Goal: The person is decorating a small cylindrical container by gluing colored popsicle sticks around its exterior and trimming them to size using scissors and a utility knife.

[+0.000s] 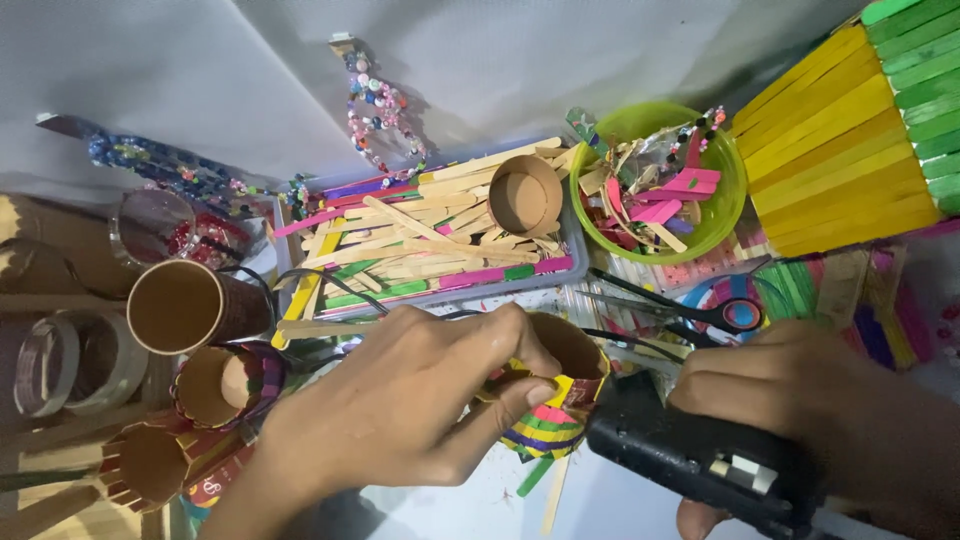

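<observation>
One brown cardboard tube wrapped in coloured craft sticks (555, 400) sits low at the centre of our view, just in front of the clear plastic tray of loose wooden sticks (440, 245); its open mouth faces up and its striped cladding shows yellow, green, pink and purple. We count four further cardboard tubes: three at the left, the largest being the plain brown tube (185, 305), and one lying in the tray. We also count one green plastic bowl of stick offcuts (725, 215), one pair of black-handled scissors (690, 310), one fan of yellow and green sticks (850, 150) and one strand of mixed beads (385, 115) on the white tabletop (200, 70). Our left hand (400, 400) arches over the clad tube, its grip pinching the tube's rim between thumb and fingers. Our right hand (810, 400) is curled tight around the black glue gun (700, 465), nozzle towards the tube.
</observation>
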